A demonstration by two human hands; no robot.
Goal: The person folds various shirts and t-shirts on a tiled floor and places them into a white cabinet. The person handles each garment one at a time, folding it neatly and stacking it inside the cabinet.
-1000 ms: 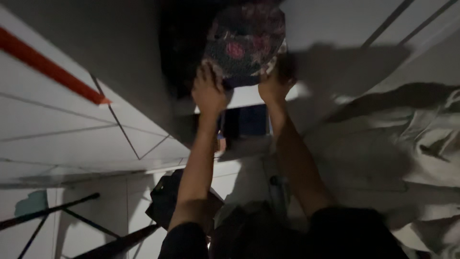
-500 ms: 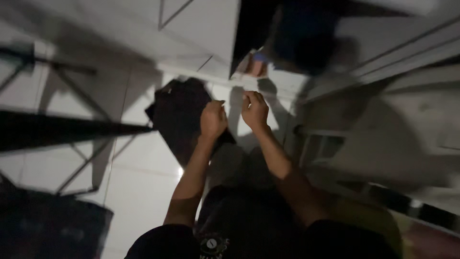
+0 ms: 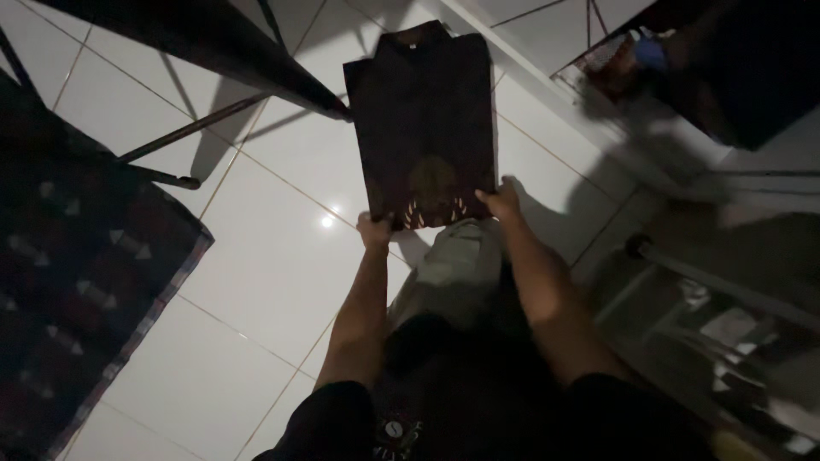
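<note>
The left hand [image 3: 376, 229] and right hand [image 3: 502, 201], empty and half curled half a second ago, now each pinch a near corner of a dark folded collared shirt [image 3: 423, 119] lying flat on the white tiled floor [image 3: 256, 265]. A second ago they held a floral bundle overhead, so the work has passed to this shirt, collar farthest away near a black metal frame leg [image 3: 213, 34].

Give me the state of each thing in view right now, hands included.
Dark shirt: folded flat, collar at the far end, lying on the floor.
Left hand: shut on the shirt's near left corner.
Right hand: shut on the shirt's near right corner.
Patterned cloth: spread out at the left.
Tiled floor: glossy, reflecting a light.
</note>
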